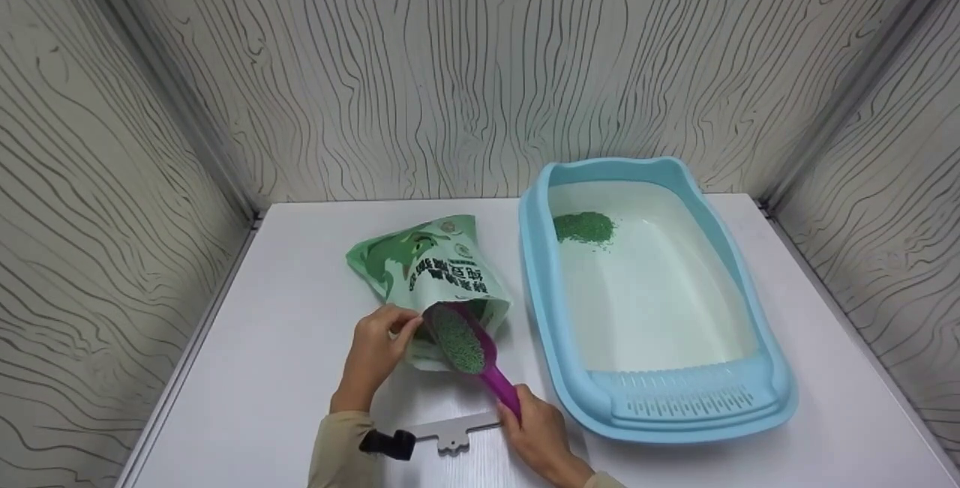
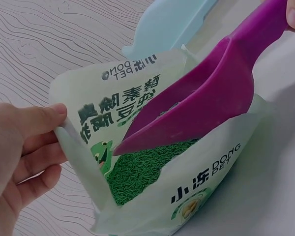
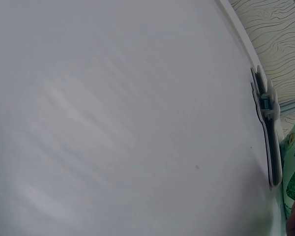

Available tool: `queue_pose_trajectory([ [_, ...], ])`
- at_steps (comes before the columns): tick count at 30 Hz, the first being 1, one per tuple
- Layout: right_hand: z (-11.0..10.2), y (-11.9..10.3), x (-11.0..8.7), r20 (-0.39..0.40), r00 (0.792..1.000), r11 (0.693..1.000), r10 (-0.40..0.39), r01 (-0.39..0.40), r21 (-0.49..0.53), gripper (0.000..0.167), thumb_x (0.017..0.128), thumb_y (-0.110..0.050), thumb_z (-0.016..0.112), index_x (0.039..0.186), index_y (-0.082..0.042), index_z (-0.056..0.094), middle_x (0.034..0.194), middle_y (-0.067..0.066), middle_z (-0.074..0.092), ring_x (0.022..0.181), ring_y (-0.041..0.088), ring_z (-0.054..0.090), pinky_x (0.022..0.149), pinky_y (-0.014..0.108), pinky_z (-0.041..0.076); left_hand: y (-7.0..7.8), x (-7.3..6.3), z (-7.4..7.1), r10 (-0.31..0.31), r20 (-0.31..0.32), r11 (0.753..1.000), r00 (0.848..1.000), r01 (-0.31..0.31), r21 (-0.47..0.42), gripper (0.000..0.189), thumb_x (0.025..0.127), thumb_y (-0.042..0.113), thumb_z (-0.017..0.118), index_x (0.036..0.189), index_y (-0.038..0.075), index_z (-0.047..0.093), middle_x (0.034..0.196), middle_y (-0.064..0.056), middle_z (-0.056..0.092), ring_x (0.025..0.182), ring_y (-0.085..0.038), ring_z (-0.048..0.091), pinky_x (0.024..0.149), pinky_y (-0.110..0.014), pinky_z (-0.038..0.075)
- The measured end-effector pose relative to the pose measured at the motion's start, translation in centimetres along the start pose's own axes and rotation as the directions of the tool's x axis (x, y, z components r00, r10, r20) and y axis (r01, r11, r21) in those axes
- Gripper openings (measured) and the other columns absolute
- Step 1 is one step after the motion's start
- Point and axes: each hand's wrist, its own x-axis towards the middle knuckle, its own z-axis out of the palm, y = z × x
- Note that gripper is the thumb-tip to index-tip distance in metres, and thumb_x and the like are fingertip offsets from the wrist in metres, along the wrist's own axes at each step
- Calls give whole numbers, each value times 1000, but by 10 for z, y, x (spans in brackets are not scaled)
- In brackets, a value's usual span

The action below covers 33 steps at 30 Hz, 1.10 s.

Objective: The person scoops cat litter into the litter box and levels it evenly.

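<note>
My left hand pinches the rim of a pale green cat litter bag, which stands open toward me. Dark green litter pellets show inside it in the left wrist view. By its handle, my right hand grips a purple scoop. The scoop's bowl lies tilted in the bag's mouth, heaped with green pellets in the head view. Only a sliver of the right hand enters the right wrist view, at the lower right edge.
A light blue litter box stands right of the bag, with a small pile of green pellets in its far left corner. A grey clip lies on the white table between my forearms. Patterned walls enclose the back and sides.
</note>
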Motion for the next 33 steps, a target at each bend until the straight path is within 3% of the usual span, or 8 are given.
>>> queue_pose_trajectory([
  [21,-15,-2,-5,69,996,997,63,-66,42,17,89,-23,67,85,-10,57,61,-9,45,56,-3,35,50,15,30,2,0,1,-23,-1,1000,1000,23,11,7,86,13,72,83,6,72,75,-3,70,67,-12,64,63,-29,56],
  [33,-32,-5,-15,46,999,1000,-25,25,9,19,86,-22,71,83,-11,56,58,-8,49,54,-4,38,47,16,29,-2,0,1,21,-5,1000,1000,-22,-14,5,86,12,71,83,8,72,75,-2,69,65,-13,62,62,-29,54],
])
